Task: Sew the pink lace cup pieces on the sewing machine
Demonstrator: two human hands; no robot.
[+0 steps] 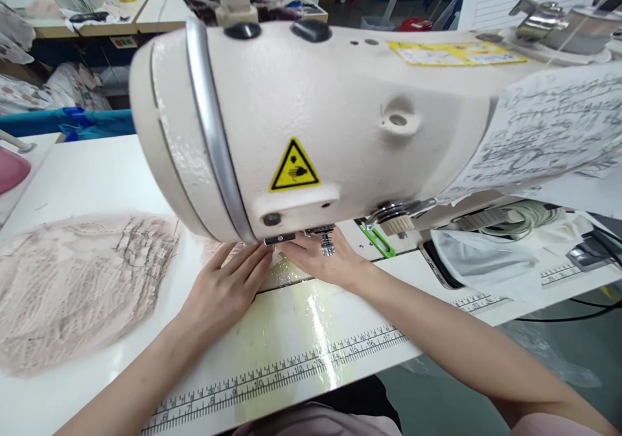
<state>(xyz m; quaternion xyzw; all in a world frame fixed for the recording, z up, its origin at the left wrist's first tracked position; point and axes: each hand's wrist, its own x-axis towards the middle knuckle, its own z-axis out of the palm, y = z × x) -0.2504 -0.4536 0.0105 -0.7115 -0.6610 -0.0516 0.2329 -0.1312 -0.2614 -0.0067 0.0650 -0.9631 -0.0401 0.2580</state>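
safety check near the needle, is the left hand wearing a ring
No, the left hand shows bare fingers; the chunky silver ring sits on the right hand.

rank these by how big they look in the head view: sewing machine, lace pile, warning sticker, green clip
1. sewing machine, partly because it is nearest the camera
2. lace pile
3. warning sticker
4. green clip

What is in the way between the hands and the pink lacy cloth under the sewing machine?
Nothing visible. The left hand and right hand lie flat on the cloth under the sewing machine, whose big head only hides some fingertips from view.
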